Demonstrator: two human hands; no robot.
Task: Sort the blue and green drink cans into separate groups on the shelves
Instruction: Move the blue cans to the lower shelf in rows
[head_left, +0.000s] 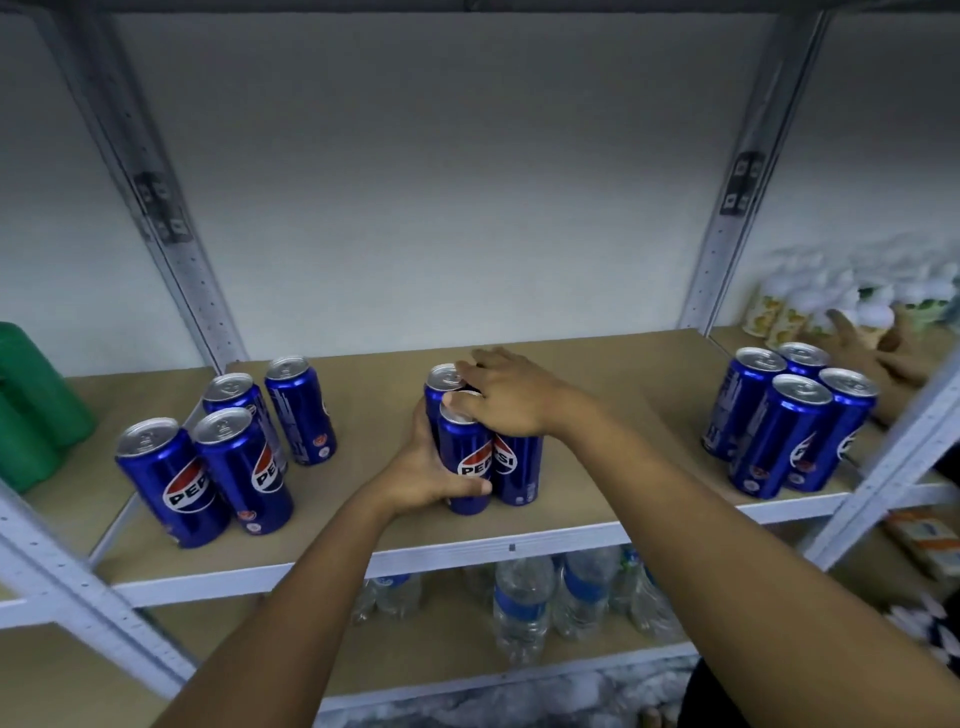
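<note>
centrally, on the tan shelf board (363, 395), a tight cluster of three blue pepsi cans (470, 457) stands upright between both hands. the left hand (434, 475) wraps round the near-left side of the cluster, its thumb lying across the lower front of the nearest can and its fingers curled behind. the right hand (506, 395) comes over the top, palm down, with its fingers bent over the lids of the cans and clamped on them.

to the left on the same board stand four more blue pepsi cans (228, 447), upright and close together (two in front, two behind, the back right one slightly apart from the rest). at the right end stands another group of blue cans (789, 415), four at least, packed touching. at the far left edge sit green containers (31, 410), blurred, on the neighbouring shelf section.

beyond the right-hand group, pale cans with yellow print (779, 312) stand at the back, soft and hard to read, and another person's hand (872, 348) reaches in there. on the shelf below, clear plastic water bottles (524, 608) with blue labels stand in a bunch. grey perforated metal uprights (171, 249) frame the bay.
</note>
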